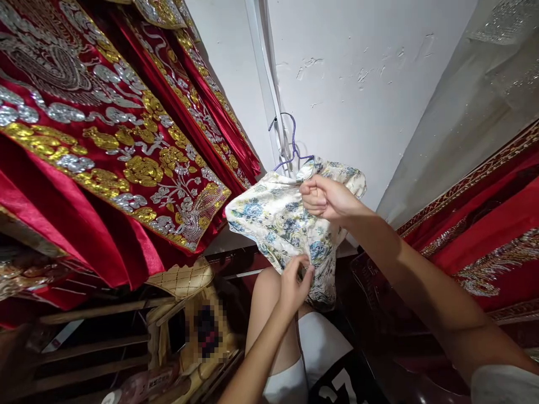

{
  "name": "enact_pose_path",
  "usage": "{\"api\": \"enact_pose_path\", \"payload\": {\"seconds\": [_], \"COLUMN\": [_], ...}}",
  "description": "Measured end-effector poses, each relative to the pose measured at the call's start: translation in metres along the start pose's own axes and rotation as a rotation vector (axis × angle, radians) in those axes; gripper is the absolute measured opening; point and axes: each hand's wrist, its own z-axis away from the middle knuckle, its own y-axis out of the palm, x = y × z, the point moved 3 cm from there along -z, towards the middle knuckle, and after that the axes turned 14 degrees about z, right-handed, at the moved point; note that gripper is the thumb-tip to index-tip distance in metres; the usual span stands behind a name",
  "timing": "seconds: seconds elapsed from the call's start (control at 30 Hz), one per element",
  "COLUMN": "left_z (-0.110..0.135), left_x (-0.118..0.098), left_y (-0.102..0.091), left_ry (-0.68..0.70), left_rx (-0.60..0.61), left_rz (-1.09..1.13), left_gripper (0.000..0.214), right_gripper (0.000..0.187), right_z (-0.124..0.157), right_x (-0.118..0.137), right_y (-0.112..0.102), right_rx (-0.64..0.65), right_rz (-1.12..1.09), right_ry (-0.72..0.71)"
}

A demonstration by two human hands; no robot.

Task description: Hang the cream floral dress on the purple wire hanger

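A white short-sleeved garment (278,216) with blue and yellow flowers hangs on a dark purple wire hanger (293,140) in front of me. Low on its front, my left hand (295,283) pinches the cloth between thumb and fingers. My right hand (322,197) is closed, with its fingers curled, in front of the garment's upper part near the neckline. Whatever its fingers may hold is hidden or too small to make out. The lower end of the garment hangs down by my knees.
Red embroidered cloth (147,168) with gold and silver sequins hangs on the left. A bamboo chair (168,314) stands at lower left, with a bottle (147,384) near it. A white wall (357,67) is behind, with a metal pole (263,62). More red cloth (484,252) lies right.
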Motion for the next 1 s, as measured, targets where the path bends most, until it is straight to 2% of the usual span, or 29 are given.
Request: {"api": "enact_pose_path", "payload": {"seconds": [0.1,0.17,0.23,0.27,0.33,0.43,0.57,0.73,1.0], "left_z": [-0.050,-0.088,-0.122,-0.136,-0.154,-0.158,-0.145,-0.141,-0.137], "left_x": [-0.044,-0.079,-0.108,-0.119,-0.131,-0.131,-0.121,-0.123,-0.117], "left_y": [-0.029,-0.046,-0.055,-0.057,-0.058,-0.056,-0.054,-0.055,-0.065], "left_ry": [0.182,0.351,0.480,0.539,0.637,0.721,0.711,0.657,0.599], "left_rx": [-0.139,-0.183,-0.134,-0.072,0.015,-0.002,-0.179,-0.311,-0.436], "left_rz": [0.016,-0.035,-0.160,-0.222,-0.346,-0.452,-0.398,-0.282,-0.221], "left_gripper": [0.026,0.034,0.036,0.032,0.022,0.019,0.017,0.015,0.017], "right_gripper": [0.030,0.031,0.031,0.030,0.029,0.031,0.039,0.048,0.039], "right_z": [0.005,0.006,0.005,0.004,0.002,-0.002,-0.003,-0.008,-0.016], "right_x": [-0.014,-0.016,-0.014,-0.014,-0.017,-0.029,-0.045,-0.053,-0.061], "right_y": [0.004,0.005,0.005,0.004,0.002,-0.001,0.004,0.010,0.020], "right_rx": [-0.097,-0.123,-0.111,-0.108,-0.137,-0.248,-0.328,-0.232,-0.234], "right_rz": [0.142,0.225,0.298,0.332,0.407,0.594,0.789,0.712,0.626], "right_ry": [-0.042,-0.101,-0.189,-0.229,-0.293,-0.353,-0.355,-0.235,-0.151]}}
